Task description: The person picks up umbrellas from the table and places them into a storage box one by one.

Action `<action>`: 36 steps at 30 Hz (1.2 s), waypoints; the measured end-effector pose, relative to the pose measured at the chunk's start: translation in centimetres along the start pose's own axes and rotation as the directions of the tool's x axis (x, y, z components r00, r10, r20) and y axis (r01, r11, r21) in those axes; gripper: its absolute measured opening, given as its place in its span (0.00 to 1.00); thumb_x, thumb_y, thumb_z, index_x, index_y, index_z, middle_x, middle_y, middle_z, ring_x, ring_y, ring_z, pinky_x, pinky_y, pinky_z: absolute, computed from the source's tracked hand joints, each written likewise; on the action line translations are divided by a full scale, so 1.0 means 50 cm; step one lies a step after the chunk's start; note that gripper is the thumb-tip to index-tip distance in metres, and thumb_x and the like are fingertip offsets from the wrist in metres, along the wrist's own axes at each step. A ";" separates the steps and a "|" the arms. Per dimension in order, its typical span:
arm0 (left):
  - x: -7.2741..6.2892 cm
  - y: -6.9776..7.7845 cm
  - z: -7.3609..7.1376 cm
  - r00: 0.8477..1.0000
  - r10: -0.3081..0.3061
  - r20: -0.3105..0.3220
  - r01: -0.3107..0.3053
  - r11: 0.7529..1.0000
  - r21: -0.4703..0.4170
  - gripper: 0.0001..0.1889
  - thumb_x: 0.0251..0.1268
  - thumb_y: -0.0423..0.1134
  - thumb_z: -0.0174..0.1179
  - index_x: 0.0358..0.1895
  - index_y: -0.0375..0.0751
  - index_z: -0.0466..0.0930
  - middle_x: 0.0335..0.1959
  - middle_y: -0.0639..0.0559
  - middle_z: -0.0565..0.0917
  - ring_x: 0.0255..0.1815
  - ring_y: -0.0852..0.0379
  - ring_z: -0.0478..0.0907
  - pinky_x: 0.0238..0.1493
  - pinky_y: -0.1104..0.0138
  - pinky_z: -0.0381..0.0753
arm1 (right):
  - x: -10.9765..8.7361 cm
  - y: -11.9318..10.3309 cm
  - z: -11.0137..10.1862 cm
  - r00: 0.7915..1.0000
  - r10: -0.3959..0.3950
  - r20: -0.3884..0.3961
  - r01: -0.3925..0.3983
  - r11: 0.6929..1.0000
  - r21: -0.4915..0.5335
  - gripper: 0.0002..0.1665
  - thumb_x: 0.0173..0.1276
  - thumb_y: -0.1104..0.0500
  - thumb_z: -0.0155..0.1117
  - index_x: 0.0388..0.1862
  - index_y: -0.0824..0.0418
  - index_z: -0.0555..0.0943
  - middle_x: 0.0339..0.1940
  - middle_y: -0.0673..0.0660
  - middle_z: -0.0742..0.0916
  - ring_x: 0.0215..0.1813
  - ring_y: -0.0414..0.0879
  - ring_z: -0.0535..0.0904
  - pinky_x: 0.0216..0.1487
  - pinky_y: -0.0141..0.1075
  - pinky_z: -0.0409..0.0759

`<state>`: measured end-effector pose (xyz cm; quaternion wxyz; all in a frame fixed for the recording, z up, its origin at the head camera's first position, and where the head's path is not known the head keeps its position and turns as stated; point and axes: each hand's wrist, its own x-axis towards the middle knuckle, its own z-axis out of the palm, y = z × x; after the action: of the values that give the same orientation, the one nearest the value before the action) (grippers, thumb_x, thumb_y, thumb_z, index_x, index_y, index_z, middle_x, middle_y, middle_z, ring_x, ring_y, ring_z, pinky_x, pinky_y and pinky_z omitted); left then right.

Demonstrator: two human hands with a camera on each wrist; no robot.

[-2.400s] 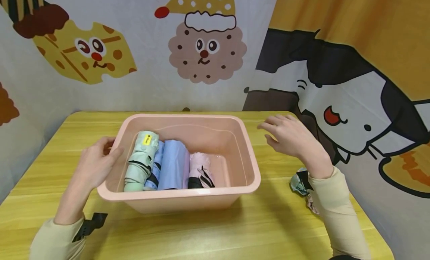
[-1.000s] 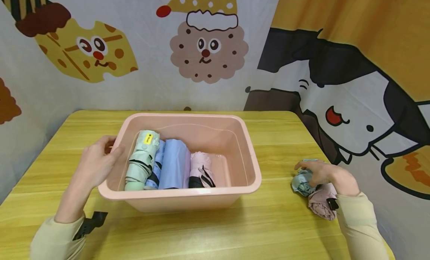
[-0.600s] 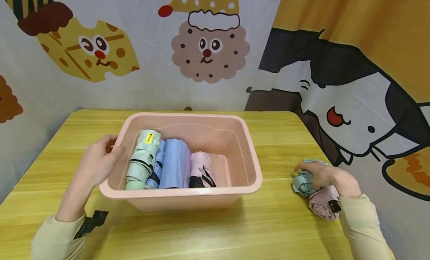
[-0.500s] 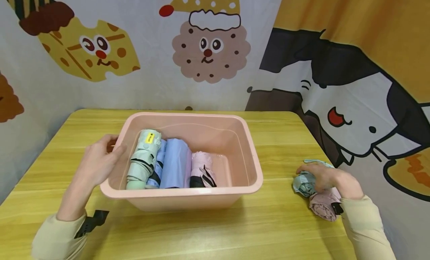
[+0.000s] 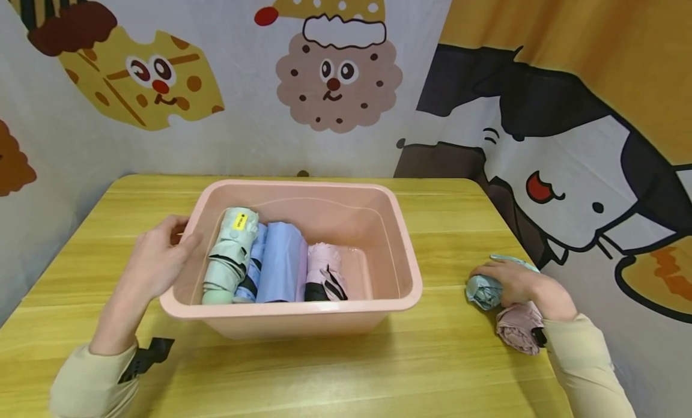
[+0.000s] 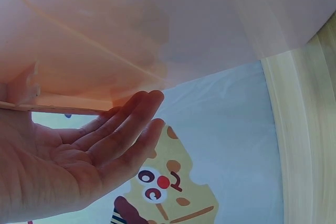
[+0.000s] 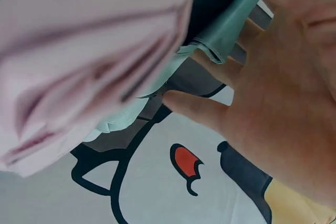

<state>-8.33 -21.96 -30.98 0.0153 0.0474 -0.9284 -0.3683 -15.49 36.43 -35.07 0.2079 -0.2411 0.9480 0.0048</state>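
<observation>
My left hand (image 5: 157, 259) holds the left rim of a pink plastic bin (image 5: 292, 328), thumb over the edge. In the left wrist view, its fingers (image 6: 126, 135) lie against the outside below the rim. Far right on the table, my right hand (image 5: 527, 286) grips a teal folded umbrella (image 5: 483, 292) from above; the hand hides much of it. Beside that lies a dusty-pink folded umbrella (image 5: 520, 328), which looms large as pink cloth (image 7: 94, 72) in the right wrist view. The bin holds a mint folded umbrella (image 5: 231, 256), blue ones (image 5: 280, 262) and a pale pink one (image 5: 323, 268).
A wooden table (image 5: 303, 376) bears the bin near its middle. Inside the bin, bare floor (image 5: 357, 274) shows at the right. A cartoon-printed cloth (image 5: 227, 154) hangs behind the table and along its right side.
My right hand has come down from beside the bin's right rim onto the teal umbrella, which has shifted slightly left in the last half second. My left hand stays on the bin's rim.
</observation>
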 end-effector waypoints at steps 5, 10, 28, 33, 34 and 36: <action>-0.001 0.000 0.001 1.000 -0.003 -0.005 0.003 1.000 0.006 0.32 0.74 0.50 0.41 0.67 0.25 0.59 0.59 0.24 0.72 0.54 0.31 0.75 0.49 0.43 0.78 | 0.013 0.000 0.003 0.999 -0.027 -0.038 0.026 0.999 -0.031 0.41 0.38 0.75 0.67 0.56 0.53 0.76 0.51 0.60 0.82 0.54 0.64 0.76 0.46 0.52 0.77; -0.001 0.000 0.002 1.000 -0.008 -0.006 0.009 1.000 0.007 0.32 0.74 0.50 0.42 0.67 0.25 0.59 0.59 0.24 0.72 0.54 0.31 0.75 0.49 0.44 0.79 | 0.020 0.004 0.006 0.996 -0.066 -0.067 0.062 0.996 -0.058 0.40 0.41 0.71 0.70 0.58 0.56 0.76 0.52 0.61 0.81 0.50 0.60 0.77 0.43 0.49 0.78; -0.001 0.000 0.004 1.000 -0.014 -0.013 0.014 1.000 0.004 0.31 0.74 0.50 0.41 0.67 0.25 0.59 0.60 0.24 0.71 0.55 0.31 0.73 0.51 0.42 0.77 | 0.023 -0.013 0.000 0.958 -0.088 -0.273 0.053 0.989 -0.135 0.37 0.51 0.62 0.74 0.62 0.56 0.73 0.58 0.63 0.79 0.59 0.71 0.72 0.39 0.57 0.80; -0.001 -0.001 0.004 1.000 -0.007 -0.020 0.007 1.000 0.005 0.31 0.74 0.50 0.42 0.67 0.25 0.60 0.59 0.24 0.72 0.55 0.30 0.73 0.50 0.42 0.77 | 0.021 -0.018 -0.002 0.916 -0.156 -0.370 0.103 0.982 -0.158 0.36 0.51 0.63 0.73 0.61 0.58 0.73 0.58 0.63 0.81 0.60 0.69 0.73 0.40 0.56 0.81; -0.001 -0.001 0.005 1.000 -0.005 -0.020 0.005 1.000 0.005 0.31 0.74 0.50 0.42 0.67 0.25 0.60 0.59 0.24 0.72 0.55 0.30 0.73 0.50 0.42 0.77 | 0.021 -0.019 -0.001 0.900 -0.179 -0.397 0.121 0.979 -0.167 0.36 0.51 0.63 0.73 0.61 0.58 0.73 0.57 0.63 0.81 0.58 0.68 0.74 0.40 0.56 0.81; 0.000 -0.001 0.005 1.000 -0.002 -0.022 0.002 1.000 0.007 0.31 0.74 0.50 0.42 0.66 0.25 0.60 0.59 0.24 0.72 0.55 0.30 0.73 0.50 0.42 0.77 | 0.023 -0.022 -0.002 0.865 -0.224 -0.449 0.152 0.970 -0.191 0.36 0.50 0.64 0.74 0.60 0.58 0.73 0.55 0.62 0.82 0.55 0.67 0.76 0.41 0.56 0.81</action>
<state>-8.32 -21.85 -31.20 0.0251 0.0523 -0.9294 -0.3646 -15.93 34.94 -35.34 -0.0457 -0.3414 0.9388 -0.0029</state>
